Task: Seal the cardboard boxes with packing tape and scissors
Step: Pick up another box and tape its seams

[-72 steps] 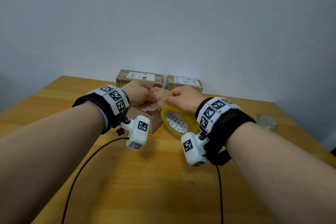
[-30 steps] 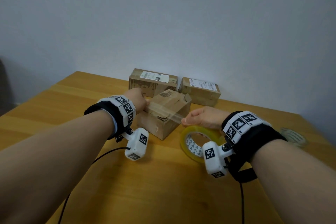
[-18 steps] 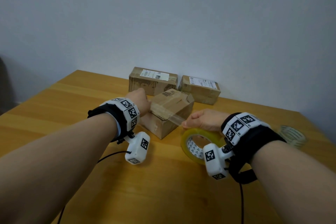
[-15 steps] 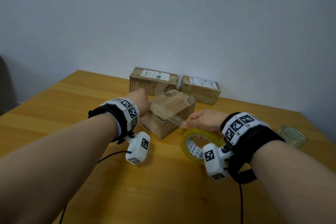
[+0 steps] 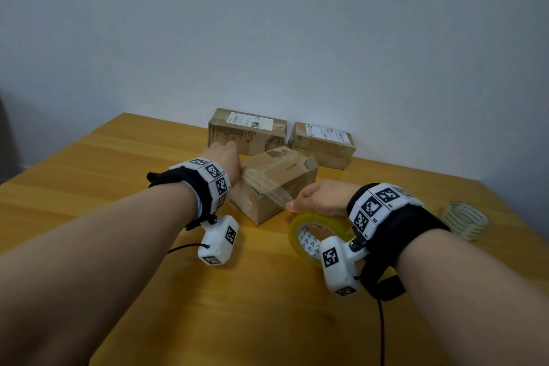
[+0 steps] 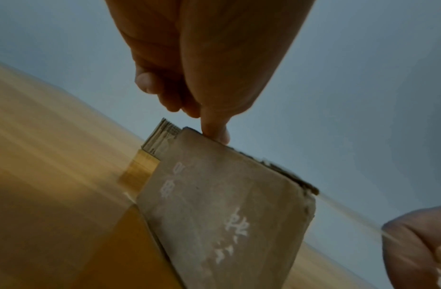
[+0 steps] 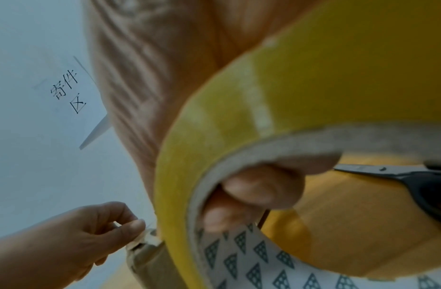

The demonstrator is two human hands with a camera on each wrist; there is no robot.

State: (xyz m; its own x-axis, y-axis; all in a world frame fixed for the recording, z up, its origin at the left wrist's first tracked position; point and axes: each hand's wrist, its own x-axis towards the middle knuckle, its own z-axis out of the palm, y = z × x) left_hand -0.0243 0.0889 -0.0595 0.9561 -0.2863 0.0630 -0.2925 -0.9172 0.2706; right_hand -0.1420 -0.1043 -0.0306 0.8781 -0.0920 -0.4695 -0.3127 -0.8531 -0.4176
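From the head camera, your left hand (image 5: 224, 157) sits at the far left top corner of the cardboard box (image 5: 276, 184) on the desk (image 5: 208, 306), its fingers curled down onto the tape end there. Your right hand (image 5: 322, 197) is closed over the top of the yellow tape roll (image 5: 309, 235), just right of the box's near corner. A clear strip of tape (image 5: 267, 187) runs from your left fingers across the box top to your right thumb. Beyond your left fingers stand two labelled boxes (image 5: 248, 135) against the wall, and a second roll (image 5: 465, 220) lies well to the right of your right hand.

From the left wrist, one finger (image 6: 214, 129) presses on the box's upper edge (image 6: 229, 205), the others curled back above it. Your right hand (image 6: 417, 246) shows blurred at the lower right.

From the right wrist, your fingers (image 7: 258, 187) hook through the roll's (image 7: 313, 93) core, gripping it. Scissors (image 7: 397, 176) lie just beyond those fingers; whether they are held, you cannot tell. Your left hand (image 7: 73, 242) pinches at the box corner (image 7: 145, 252) low on the left. A paper sign (image 7: 68, 91) hangs on the wall.
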